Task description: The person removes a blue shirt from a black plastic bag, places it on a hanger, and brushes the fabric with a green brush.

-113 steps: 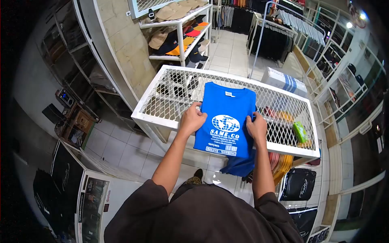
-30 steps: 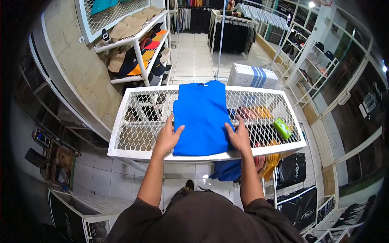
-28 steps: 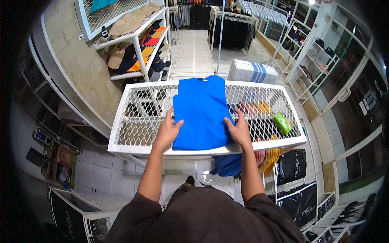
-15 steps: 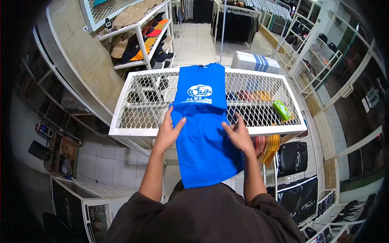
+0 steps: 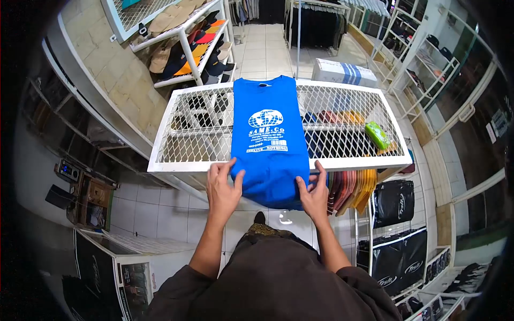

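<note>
A blue T-shirt (image 5: 271,112), folded into a narrow panel, lies face up across the white mesh-topped table (image 5: 187,150). Its white globe print and the lettering below it lie flat. The lower end bunches and hangs over the front edge. On the left side of this end, my left hand (image 5: 224,188) holds the fabric edge, thumb near the index finger. Opposite it, my right hand (image 5: 315,197) holds the other side, its thumb over the cloth and its index finger pointing up along the edge. The fabric under the fingers is partly hidden.
A green packet (image 5: 377,136) rests at the table's right end. Hanging clothes (image 5: 353,190) are under the table on the right. Behind it stands a white box with blue stripes (image 5: 344,73). A cap rack (image 5: 184,48) is at the back left.
The shirt's upper part now lies flat, showing the full print. Its hanging end has become shorter. Both hands have lowered to the table's front edge, holding the shirt's sides.
</note>
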